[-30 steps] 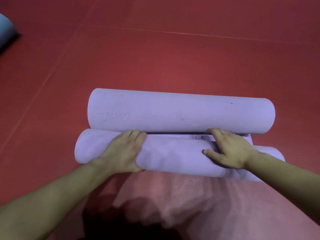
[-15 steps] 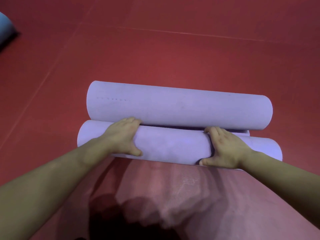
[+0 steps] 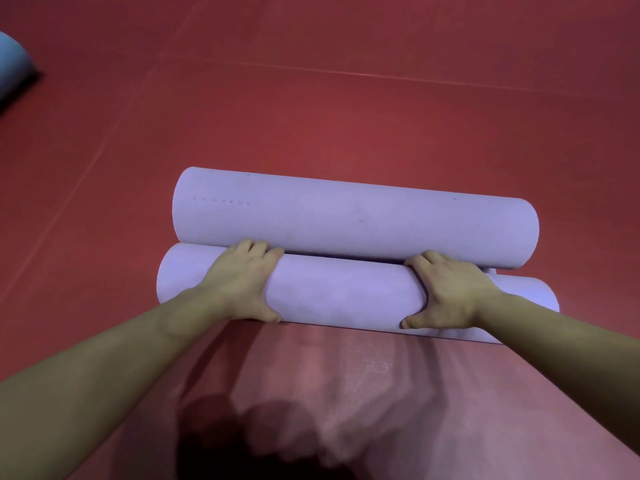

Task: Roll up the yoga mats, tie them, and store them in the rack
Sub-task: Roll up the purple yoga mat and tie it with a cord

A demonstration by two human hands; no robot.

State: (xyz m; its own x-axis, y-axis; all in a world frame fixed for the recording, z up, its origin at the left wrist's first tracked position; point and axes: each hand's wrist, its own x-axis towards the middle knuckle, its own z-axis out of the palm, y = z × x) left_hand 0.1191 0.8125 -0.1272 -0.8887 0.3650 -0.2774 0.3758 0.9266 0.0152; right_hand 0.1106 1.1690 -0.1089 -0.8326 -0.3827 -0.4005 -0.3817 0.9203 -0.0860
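Near lilac mat roll (image 3: 343, 296) lies crosswise on the red floor (image 3: 311, 109), touching a second, fatter lilac roll (image 3: 353, 220) behind it. Left hand (image 3: 242, 285) and right hand (image 3: 450, 292) each grip over the near roll, palms down, fingers curled into the seam between rolls, thumbs underneath, both forearms extended forward.

nothing readable anywhere that I can see, no brand or label on the lavender mat rolls (image 3: 346, 220), just a faint dotted line on the far one, pale smudgy patch on the red floor (image 3: 377, 365) in front of me, too blurry to read
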